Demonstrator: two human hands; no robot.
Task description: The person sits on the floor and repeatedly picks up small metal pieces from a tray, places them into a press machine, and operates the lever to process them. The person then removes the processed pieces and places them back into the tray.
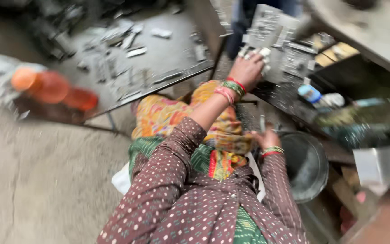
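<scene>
Frame is motion-blurred, details soft. Largest first: grey concrete floor (37, 180) fills the left, rough and cracked. Above it a low dark metal-framed table (168, 54), flat top strewn with small grey metal scraps. At its left edge, orange plastic bottles (52, 88), rounded, lying on their sides.

Right side: a cluttered dark workbench (289, 97), gritty surface, with a blue-capped container (310, 93) on it. Below it a round dark metal pan (307, 165), smooth, dull grey, shallow.

The person sits, brown dotted sleeves, bright patterned cloth over the lap.

Key relation: the flat grey metal sheet piece (271, 34) stands up and away from the body on the bench, directly ahead of and touching the left hand (248, 68). The left arm is stretched far forward, so it's the hand on the sheet; fingers wrapped in whitish tape or cloth, curled over the sheet's lower edge, holding it. Sheet looks thin, stiff, stamped or perforated, long axis roughly upright, tilted slightly right.

Right hand (267, 139) is low, near the lap, just beside the pan rim, well apart from the sheet. It seems to pinch a thin metal strip (262, 123) pointing upward; finger spread too blurred to tell for sure. Red and green bangles on both wrists.
</scene>
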